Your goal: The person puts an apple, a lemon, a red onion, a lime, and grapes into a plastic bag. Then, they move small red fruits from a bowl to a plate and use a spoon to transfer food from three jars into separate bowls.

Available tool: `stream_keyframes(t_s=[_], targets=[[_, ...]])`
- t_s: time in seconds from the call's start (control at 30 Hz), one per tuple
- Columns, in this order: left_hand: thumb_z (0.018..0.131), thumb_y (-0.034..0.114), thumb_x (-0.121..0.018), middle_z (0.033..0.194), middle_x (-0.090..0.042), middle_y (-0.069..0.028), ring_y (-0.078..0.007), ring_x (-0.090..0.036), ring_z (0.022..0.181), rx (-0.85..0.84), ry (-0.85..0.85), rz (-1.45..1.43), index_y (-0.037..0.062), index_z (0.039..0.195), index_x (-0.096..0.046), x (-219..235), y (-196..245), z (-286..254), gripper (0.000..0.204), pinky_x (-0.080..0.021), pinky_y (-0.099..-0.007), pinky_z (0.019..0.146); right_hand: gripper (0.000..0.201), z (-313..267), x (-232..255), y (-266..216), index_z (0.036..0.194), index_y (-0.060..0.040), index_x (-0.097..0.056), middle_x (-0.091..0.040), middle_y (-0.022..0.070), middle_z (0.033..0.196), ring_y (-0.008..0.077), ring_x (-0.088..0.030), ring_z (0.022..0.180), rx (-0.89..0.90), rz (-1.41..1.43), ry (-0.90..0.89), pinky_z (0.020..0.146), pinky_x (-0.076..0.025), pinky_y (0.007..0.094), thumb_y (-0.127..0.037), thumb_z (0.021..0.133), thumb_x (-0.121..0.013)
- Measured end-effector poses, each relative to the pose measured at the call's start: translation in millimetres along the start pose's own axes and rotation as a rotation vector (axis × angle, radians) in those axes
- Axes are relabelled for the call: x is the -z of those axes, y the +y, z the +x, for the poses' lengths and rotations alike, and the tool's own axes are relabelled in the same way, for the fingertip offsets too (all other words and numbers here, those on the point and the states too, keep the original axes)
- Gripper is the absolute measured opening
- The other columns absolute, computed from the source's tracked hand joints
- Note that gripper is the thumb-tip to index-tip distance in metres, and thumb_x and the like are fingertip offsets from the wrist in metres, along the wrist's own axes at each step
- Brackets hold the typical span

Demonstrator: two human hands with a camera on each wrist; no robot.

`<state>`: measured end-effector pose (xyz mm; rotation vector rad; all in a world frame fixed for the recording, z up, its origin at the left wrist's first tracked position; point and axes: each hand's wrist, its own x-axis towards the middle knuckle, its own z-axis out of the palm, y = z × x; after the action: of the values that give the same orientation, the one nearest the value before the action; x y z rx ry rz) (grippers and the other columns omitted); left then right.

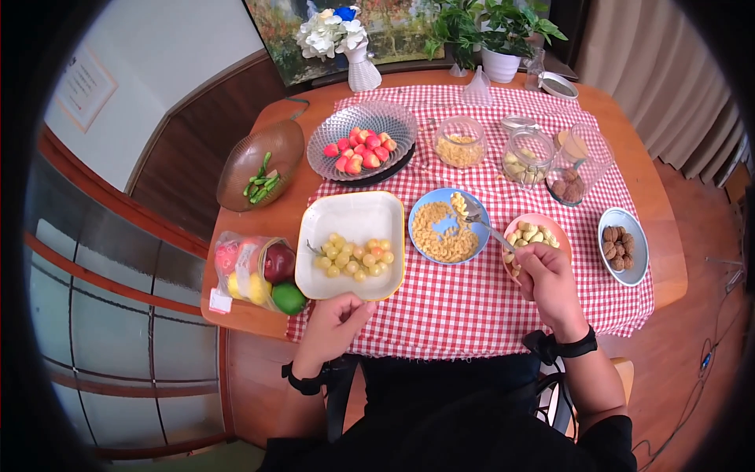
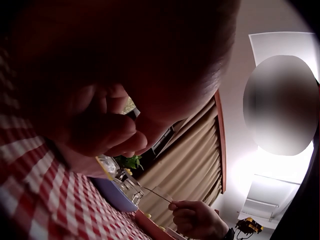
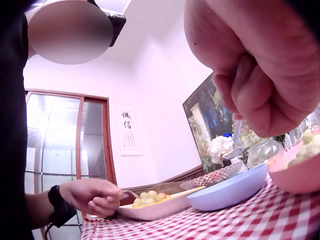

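My right hand (image 1: 544, 285) grips the handle of a metal utensil (image 1: 495, 234); whether it is a fork or a spoon I cannot tell. Its head is over the blue plate (image 1: 480, 244), beside curled pasta pieces (image 1: 442, 245). In the right wrist view the same hand (image 3: 260, 85) hangs above the blue plate (image 3: 230, 190), utensil (image 3: 234, 155) pointing down. My left hand (image 1: 336, 324) rests at the front edge of the square white dish (image 1: 330, 216) with grapes (image 1: 355, 258), its fingers loosely curled and holding nothing visible. The left wrist view shows those fingers (image 2: 107, 132) closely.
A pink plate (image 1: 557, 226) of pale nuts is under and behind my right hand; walnuts (image 1: 618, 248) fill a bowl to its right. Glass jars (image 1: 528, 156) and a bowl of red fruit (image 1: 366, 151) stand behind. At left are bagged fruit (image 1: 250, 271) and a brown bowl (image 1: 236, 169).
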<state>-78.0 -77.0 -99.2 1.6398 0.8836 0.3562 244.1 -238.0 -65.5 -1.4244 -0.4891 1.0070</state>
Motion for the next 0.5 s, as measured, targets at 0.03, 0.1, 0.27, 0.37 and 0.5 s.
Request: stream_keyframes(t_s=[0.03, 0.1, 0.27, 0.37, 0.5], targets=[[0.104, 0.017, -0.065, 0.065, -0.054, 0.0046, -0.0014, -0.044, 0.057, -0.004, -0.004, -0.008, 0.0041, 0.082, -0.060, 1, -6, -3, 0.026, -0.033, -0.0215, 0.051, 0.021, 0, 2, -3, 0.096, 0.0007, -0.067, -0.053, -0.0035, 0.065, 0.0031, -0.043, 0.053, 0.023, -0.004, 0.006, 0.049, -0.033, 0.0195, -0.014, 0.107, -0.056], [0.105, 0.015, -0.064, 0.064, -0.053, 0.0040, -0.0022, -0.044, 0.056, -0.032, 0.002, -0.077, 0.0047, 0.080, -0.057, 4, -33, -6, 0.028, -0.034, -0.0216, 0.051, 0.022, 2, 5, -11, 0.095, 0.0009, -0.067, -0.052, -0.0035, 0.062, 0.0032, -0.041, 0.049, 0.057, -0.069, 0.044, 0.046, -0.031, 0.0208, -0.013, 0.107, -0.054], [0.104, 0.014, -0.066, 0.061, -0.052, 0.0054, -0.0012, -0.042, 0.054, -0.102, 0.071, -0.239, 0.0062, 0.075, -0.055, 3, -47, -8, 0.032, -0.032, -0.0219, 0.049, 0.022, 22, 15, -38, 0.091, -0.0027, -0.065, -0.051, -0.0035, 0.060, 0.0039, -0.038, 0.045, 0.081, -0.030, 0.079, 0.043, -0.027, 0.0223, -0.015, 0.106, -0.056], [0.103, 0.012, -0.066, 0.061, -0.052, 0.0055, -0.0010, -0.043, 0.054, -0.138, 0.143, -0.258, 0.0063, 0.075, -0.055, 2, -51, -6, 0.031, -0.032, -0.0216, 0.049, 0.018, 42, 20, -57, 0.093, -0.0032, -0.062, -0.046, -0.0043, 0.061, 0.0052, -0.035, 0.046, 0.078, 0.027, 0.078, 0.043, -0.026, 0.0228, -0.015, 0.105, -0.057], [0.102, 0.010, -0.067, 0.061, -0.053, 0.0060, -0.0009, -0.044, 0.054, -0.127, 0.193, -0.267, 0.0056, 0.076, -0.056, -1, -51, -9, 0.029, -0.033, -0.0209, 0.050, 0.017, 76, 21, -80, 0.092, -0.0015, -0.062, -0.045, -0.0041, 0.063, 0.0056, -0.034, 0.047, 0.128, -0.077, 0.086, 0.043, -0.025, 0.0248, -0.014, 0.103, -0.058]])
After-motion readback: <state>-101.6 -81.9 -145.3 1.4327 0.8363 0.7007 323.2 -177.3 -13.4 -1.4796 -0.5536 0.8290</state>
